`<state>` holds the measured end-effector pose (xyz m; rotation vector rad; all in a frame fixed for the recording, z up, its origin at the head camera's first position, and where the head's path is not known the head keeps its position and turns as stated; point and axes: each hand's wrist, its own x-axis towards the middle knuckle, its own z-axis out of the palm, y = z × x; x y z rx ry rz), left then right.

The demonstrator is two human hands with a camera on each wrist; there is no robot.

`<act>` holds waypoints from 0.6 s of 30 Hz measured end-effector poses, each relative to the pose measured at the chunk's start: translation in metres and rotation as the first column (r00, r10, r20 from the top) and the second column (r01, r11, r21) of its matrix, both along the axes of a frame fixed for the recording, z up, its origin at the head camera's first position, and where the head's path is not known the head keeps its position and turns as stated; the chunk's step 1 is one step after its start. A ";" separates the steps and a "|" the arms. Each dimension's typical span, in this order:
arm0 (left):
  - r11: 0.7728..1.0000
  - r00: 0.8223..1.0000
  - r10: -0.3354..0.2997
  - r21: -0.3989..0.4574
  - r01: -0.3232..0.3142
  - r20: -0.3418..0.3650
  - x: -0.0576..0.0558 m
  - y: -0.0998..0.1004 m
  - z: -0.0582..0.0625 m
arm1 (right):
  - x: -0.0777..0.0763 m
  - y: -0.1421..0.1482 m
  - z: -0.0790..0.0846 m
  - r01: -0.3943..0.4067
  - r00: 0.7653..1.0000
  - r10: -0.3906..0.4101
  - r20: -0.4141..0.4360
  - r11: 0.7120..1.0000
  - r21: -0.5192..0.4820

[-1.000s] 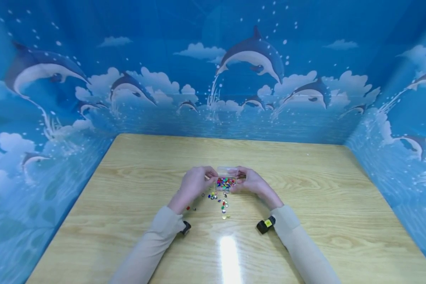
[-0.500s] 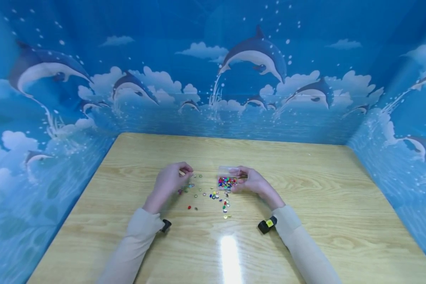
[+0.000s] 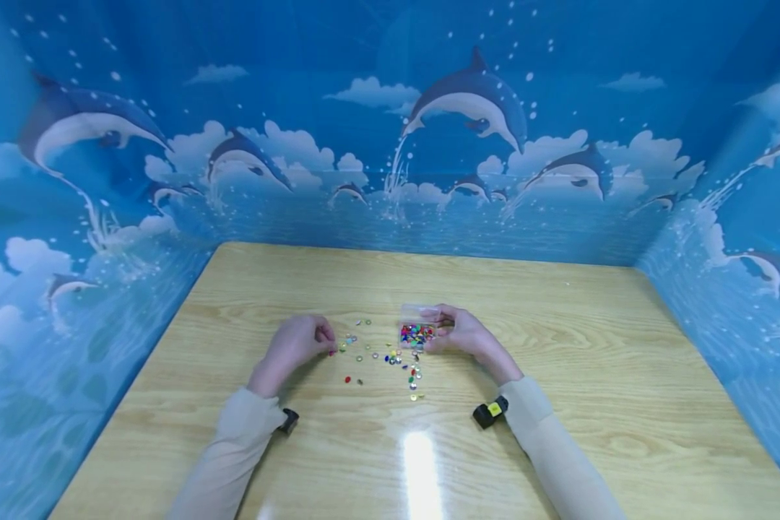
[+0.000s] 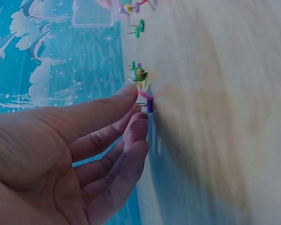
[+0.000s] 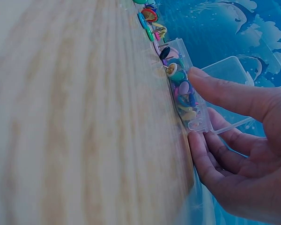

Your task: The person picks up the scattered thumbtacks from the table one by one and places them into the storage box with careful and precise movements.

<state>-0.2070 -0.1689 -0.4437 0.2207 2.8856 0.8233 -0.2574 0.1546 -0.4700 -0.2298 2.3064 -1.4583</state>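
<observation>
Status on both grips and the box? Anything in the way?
Left grip at purple tack, pinch unclear. Right grip holds clear box, lid open. Loose tacks scattered between; no obstruction seen.

The clear plastic box (image 5: 181,48) stands upright, its transparent lid (image 3: 412,313) tipped open on the far side, filled with multicoloured tacks (image 3: 417,333). Loose tacks (image 3: 391,360) lie scattered left of and before the box, some pin-up.

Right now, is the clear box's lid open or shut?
Open: the lid is swung back from the box, leaving the colored pins inside uncovered.
</observation>
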 end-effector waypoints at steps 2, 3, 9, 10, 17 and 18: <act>1.000 1.000 -0.006 0.004 0.006 0.006 -0.001 0.002 -0.001 | 0.000 0.000 0.000 0.002 1.000 -0.002 0.000 1.000 0.002; 1.000 1.000 -0.007 0.010 0.007 0.005 -0.001 0.002 -0.002 | 0.000 0.000 0.001 0.000 1.000 0.000 -0.001 1.000 0.005; 1.000 1.000 0.006 -0.003 -0.006 -0.010 -0.002 0.005 -0.006 | 0.001 -0.001 0.002 -0.006 1.000 0.006 -0.006 1.000 0.006; 1.000 1.000 0.006 -0.008 -0.006 -0.015 -0.002 0.006 -0.006 | 0.001 -0.001 0.002 -0.004 1.000 0.004 -0.005 1.000 0.005; 1.000 0.999 0.018 0.006 -0.018 -0.040 -0.003 0.005 -0.005 | 0.002 0.000 0.003 -0.003 1.000 0.003 -0.009 1.000 -0.002; 1.000 0.999 0.020 0.015 -0.019 -0.045 -0.003 0.005 -0.005 | 0.002 0.000 0.003 -0.004 1.000 0.004 -0.012 1.000 -0.003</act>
